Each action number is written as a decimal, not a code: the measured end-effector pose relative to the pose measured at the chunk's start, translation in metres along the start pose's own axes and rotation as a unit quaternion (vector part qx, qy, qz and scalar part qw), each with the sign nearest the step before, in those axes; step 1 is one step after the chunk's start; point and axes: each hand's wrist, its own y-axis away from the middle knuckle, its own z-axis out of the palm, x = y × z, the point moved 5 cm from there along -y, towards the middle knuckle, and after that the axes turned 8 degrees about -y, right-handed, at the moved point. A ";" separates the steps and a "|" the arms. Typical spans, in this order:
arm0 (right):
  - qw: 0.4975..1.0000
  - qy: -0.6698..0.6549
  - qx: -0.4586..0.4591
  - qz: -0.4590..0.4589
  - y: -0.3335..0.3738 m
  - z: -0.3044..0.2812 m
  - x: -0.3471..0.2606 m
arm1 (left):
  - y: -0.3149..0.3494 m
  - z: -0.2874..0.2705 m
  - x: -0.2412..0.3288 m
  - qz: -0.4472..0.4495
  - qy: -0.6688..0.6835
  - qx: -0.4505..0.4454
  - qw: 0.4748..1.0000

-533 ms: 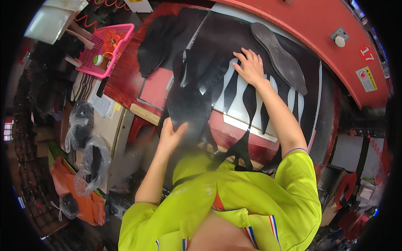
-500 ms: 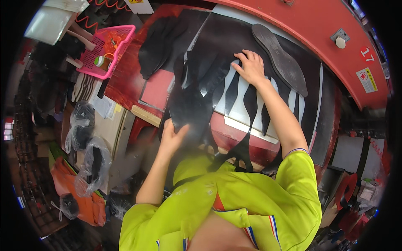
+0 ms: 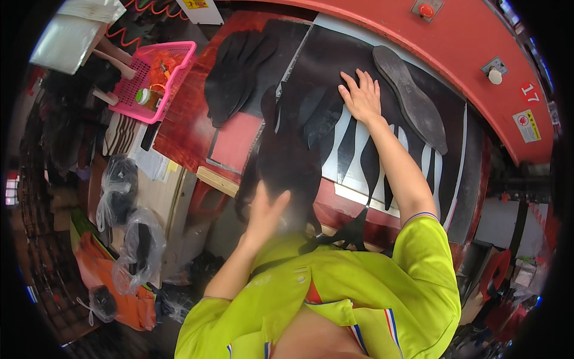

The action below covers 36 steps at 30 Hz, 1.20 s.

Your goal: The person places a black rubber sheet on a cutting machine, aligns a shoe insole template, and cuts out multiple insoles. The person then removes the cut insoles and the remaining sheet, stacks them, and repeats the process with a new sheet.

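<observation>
Head view: nearest, the left hand (image 3: 263,212) was placed at the near end of a loose bundle of black sheeting (image 3: 290,143), its thumb parted from the index finger; whether the sheeting was pinched could not be told, because the other fingertips were hidden. Just right of those fingers, a thin-necked black offcut web (image 3: 354,226) was draped over the near edge of the red table (image 3: 185,131). A light, even hold was judged best here, since the narrow necks could be stretched or torn by a sharp pull.

Farther out, the right hand (image 3: 362,99) was laid palm down, fingers spread and nothing gripped, on the black sheet (image 3: 326,54). On the near side of its fingers, light strips (image 3: 355,161) were seen between curved black edges. Broad, flat pressure was judged better than fingertip pressure, so that the sheet would not be creased or dragged.

To the right of the right fingers, near but apart, a dark sole-shaped plate (image 3: 412,99) was seen; beyond the left fingers, black sole-shaped pieces (image 3: 236,75) were fanned out. Farthest, a red machine beam (image 3: 460,60) was set beyond the right fingertips, from which the fingers were judged best kept clear.
</observation>
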 end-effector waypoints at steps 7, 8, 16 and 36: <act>0.999 0.036 0.002 0.020 -0.001 0.001 -0.001 | 0.026 -0.165 0.128 0.154 0.032 0.102 0.982; 0.999 0.046 0.006 0.022 0.000 0.001 -0.002 | 0.023 -0.191 0.140 0.164 0.052 0.135 0.976; 0.998 0.049 -0.010 0.033 0.012 -0.006 -0.010 | -0.122 -0.260 0.210 0.343 0.222 0.077 0.909; 0.992 0.049 0.061 0.098 0.070 -0.124 0.077 | -0.233 -0.157 -0.022 0.029 -0.426 0.182 0.886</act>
